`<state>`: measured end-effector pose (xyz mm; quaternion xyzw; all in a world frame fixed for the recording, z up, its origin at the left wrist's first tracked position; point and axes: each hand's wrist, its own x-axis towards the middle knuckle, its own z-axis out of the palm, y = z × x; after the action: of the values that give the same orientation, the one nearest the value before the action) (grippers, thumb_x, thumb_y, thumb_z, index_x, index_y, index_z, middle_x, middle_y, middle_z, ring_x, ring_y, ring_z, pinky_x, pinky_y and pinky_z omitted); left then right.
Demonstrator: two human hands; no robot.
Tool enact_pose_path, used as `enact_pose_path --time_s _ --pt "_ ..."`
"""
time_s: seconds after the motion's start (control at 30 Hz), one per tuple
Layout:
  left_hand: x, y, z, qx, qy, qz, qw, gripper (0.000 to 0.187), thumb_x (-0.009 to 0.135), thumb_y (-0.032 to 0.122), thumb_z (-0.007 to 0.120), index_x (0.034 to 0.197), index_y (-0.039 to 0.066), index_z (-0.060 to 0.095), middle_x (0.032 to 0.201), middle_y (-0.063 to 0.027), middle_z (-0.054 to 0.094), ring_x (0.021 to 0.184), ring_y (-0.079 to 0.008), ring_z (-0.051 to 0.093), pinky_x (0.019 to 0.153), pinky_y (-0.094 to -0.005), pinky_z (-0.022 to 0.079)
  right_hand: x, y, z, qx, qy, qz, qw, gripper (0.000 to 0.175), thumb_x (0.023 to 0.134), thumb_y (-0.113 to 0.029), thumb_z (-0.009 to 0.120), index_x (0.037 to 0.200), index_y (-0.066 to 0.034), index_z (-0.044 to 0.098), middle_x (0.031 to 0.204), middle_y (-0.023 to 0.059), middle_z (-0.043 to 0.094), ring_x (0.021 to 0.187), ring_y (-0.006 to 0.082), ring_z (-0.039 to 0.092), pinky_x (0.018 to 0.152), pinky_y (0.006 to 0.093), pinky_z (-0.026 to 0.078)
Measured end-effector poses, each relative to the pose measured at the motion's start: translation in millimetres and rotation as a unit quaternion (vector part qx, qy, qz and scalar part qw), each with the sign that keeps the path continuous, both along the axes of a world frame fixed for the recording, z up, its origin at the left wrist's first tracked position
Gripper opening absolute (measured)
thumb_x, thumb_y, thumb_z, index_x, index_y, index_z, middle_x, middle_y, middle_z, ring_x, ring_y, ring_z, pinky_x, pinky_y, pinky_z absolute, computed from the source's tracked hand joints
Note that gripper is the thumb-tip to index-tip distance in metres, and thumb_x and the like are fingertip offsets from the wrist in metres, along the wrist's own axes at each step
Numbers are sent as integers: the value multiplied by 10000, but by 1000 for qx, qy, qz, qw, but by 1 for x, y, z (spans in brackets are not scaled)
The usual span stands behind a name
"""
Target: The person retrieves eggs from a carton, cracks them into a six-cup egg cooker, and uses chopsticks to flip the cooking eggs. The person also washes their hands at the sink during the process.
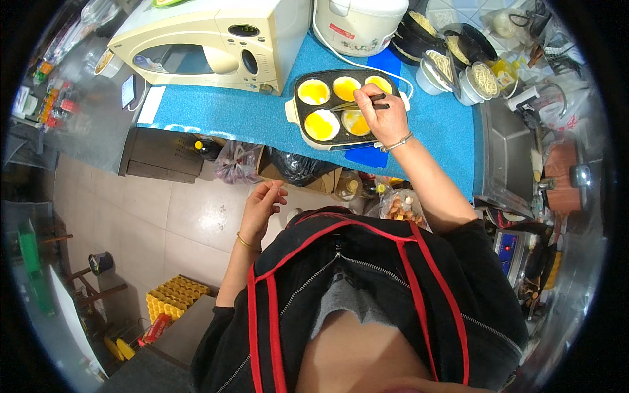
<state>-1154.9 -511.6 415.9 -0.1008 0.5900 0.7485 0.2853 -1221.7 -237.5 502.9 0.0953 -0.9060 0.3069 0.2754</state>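
Note:
My right hand point(385, 115) is over an electric egg pan point(328, 106) with a dark cooking plate and a cream body. It grips a pair of chopsticks point(350, 105) with dark ends, their tips pointing left between the round wells. Eggs with bright yellow yolk fill the wells: a front-left egg point(322, 125) shows yolk amid white, while the front-right egg point(356, 123) looks more mixed and is partly covered by my hand. Holding nothing, my left hand point(265, 206) hangs in front of the counter, its fingers loosely curled and a little apart.
A cream microwave point(206, 49) and a white rice cooker point(361, 29) stand behind the pan on the blue-covered counter point(236, 105). Tubs of noodles point(484, 81) are at the right, beside a metal sink point(513, 142). Bags and bottles point(351, 185) sit below the counter edge.

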Motion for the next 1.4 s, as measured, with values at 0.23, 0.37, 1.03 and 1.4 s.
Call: enact_pose_path --time_s 0.23,0.37,1.03,1.4 --pt "0 0 -1 -4 -2 3 1000 210 815 281 535 912 95 546 772 9 564 650 -53 511 537 -160 361 -1 -4 1 -11 -19 15 1000 207 806 -254 511 692 -87 550 566 105 541 518 272 544 462 325 424" --pt "1 -1 -2 -9 -6 9 1000 206 815 283 534 904 98 546 770 8 564 651 -54 511 538 -162 363 -2 -9 0 13 -29 24 999 192 789 -245 536 677 -91 559 556 101 546 516 264 550 458 325 428" --pt "5 -1 -6 -3 4 -4 1000 228 812 288 536 924 89 545 789 -4 564 662 -67 512 556 -177 365 -28 -11 20 116 -35 22 992 277 821 -279 491 722 -29 556 506 122 515 475 260 518 441 317 406" --pt "1 -2 -5 8 16 -20 1000 220 824 266 518 940 81 544 788 -5 566 667 -67 514 559 -178 368 -36 -27 18 138 -128 -13 982 357 822 -328 425 701 -24 568 603 185 555 590 331 552 553 394 449"
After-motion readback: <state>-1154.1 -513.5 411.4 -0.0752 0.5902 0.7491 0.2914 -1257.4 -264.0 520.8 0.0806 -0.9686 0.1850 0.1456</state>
